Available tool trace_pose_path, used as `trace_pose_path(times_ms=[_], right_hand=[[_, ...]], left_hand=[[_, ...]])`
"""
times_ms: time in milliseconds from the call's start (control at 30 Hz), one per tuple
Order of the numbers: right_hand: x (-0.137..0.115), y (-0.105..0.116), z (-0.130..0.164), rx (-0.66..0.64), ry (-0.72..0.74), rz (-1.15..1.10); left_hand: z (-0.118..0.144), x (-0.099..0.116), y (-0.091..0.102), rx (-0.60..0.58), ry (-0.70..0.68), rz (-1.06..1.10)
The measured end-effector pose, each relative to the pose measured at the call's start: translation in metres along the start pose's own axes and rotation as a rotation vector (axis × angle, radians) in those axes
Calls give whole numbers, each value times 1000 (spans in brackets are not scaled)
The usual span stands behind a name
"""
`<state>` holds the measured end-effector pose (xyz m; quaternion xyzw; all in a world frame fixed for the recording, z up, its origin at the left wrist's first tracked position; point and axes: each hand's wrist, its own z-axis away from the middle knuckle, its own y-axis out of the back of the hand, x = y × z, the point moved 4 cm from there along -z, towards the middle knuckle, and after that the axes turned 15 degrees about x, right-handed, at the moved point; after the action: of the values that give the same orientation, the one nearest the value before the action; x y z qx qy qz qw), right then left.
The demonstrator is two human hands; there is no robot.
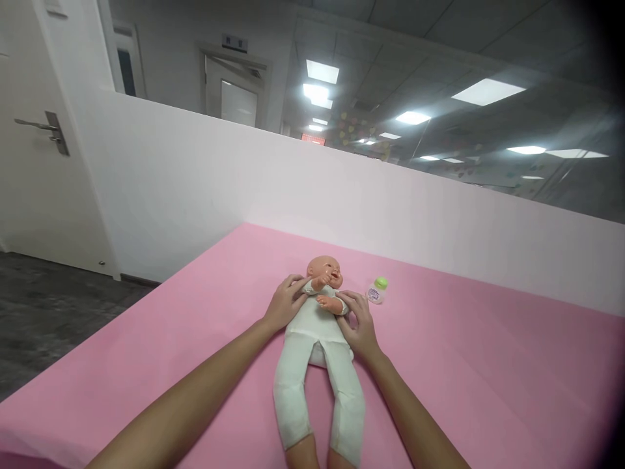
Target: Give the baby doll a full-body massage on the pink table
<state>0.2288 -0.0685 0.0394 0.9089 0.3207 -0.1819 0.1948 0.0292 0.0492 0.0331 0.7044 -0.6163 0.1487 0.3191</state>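
A plastic baby doll in a white cloth suit (317,345) lies face up on the pink padded table top (488,365), head away from the person. The left hand (286,304) and right hand (359,324) press its sides, fingers spread, seemingly clasping the torso. A small green-capped feeding bottle (377,290) stands just beside the right hand

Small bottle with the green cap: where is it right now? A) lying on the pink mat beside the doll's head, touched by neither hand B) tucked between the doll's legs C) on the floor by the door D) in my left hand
A: the bottle lies on the pink mat just right of the doll, while the left hand and right hand rest on the doll's sides.
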Motion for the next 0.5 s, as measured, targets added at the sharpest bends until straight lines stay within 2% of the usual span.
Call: trace_pose_path(times_ms=[67,133,200,267,367,500], right_hand=[[3,-1,1,24,-74,-27],[11,-2,3,85,-233,-76],[21,-2,5,189,-407,-157],[29,0,6,302,-519,-252],[35,4,5,401,-582,-333],[31,6,4,404,-544,-276]], left_hand=[[-1,5,2,10,29,41],[-2,6,4,52,75,72],[-3,1,5,109,161,115],[-3,-7,7,170,262,157],[-4,-20,9,265,382,192],[-4,-31,12,358,491,205]])
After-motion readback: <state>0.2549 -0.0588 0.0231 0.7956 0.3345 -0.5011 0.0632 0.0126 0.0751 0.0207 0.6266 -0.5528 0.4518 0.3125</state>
